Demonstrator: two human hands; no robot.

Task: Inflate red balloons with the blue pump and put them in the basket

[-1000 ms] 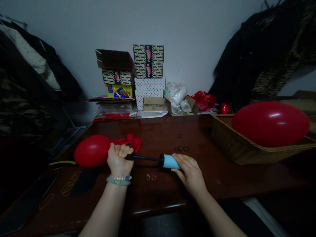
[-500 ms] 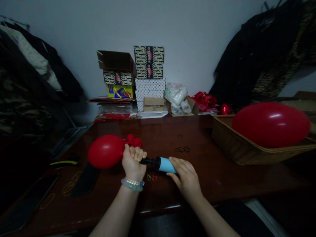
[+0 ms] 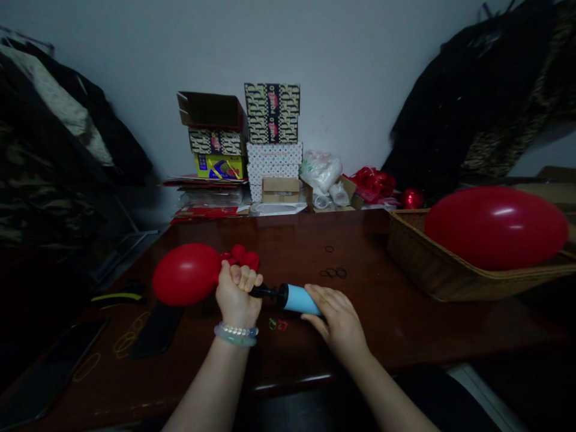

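A partly inflated red balloon (image 3: 186, 274) points left from my left hand (image 3: 238, 294), whose fingers are wrapped round its neck and the black front end of the hand pump (image 3: 294, 298). My right hand (image 3: 336, 318) grips the pump's light blue barrel from the right. The pump lies roughly level above the table, and its far right end is hidden under my right hand. Just behind my left fist sits a cluster of small red balloons (image 3: 245, 258). Small green and red bands (image 3: 278, 324) lie on the table between my hands.
A wicker basket (image 3: 418, 264) at right holds a large red balloon (image 3: 495, 228). Dark bands (image 3: 333, 273) lie on the brown table (image 3: 288, 234). At left are yellowish rubber bands (image 3: 128, 339) and a dark flat phone-like object (image 3: 157, 330). Stacked boxes (image 3: 273, 120) stand against the wall.
My left hand, the balloon and the pump have shifted slightly left. The balloon looks slightly larger. My right hand has barely moved.
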